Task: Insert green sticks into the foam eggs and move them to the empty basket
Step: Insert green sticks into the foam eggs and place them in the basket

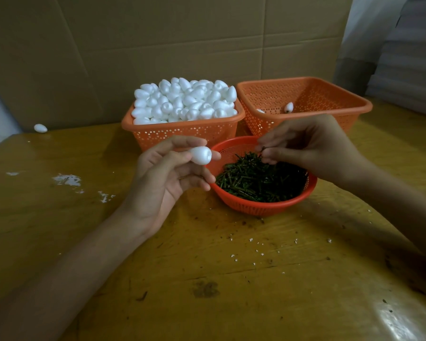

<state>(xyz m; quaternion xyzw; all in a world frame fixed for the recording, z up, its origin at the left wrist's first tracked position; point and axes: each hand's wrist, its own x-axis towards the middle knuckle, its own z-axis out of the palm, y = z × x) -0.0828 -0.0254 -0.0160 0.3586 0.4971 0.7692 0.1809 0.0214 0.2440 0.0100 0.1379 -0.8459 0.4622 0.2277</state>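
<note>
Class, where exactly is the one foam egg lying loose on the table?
In the head view, the loose egg lies on the table, far left, by the cardboard wall, well left of the full basket.

One head-worn wide-angle camera looks forward and down from close above the yellow-brown surface (231, 279). Forearms enter from the lower corners, baskets sit at frame center, and a cardboard wall (158, 40) fills the top.

The white foam egg (201, 155) I hold lies sideways mid-frame; green sticks (258, 179) heaped just right; orange basket (305, 94) upper right.
</note>
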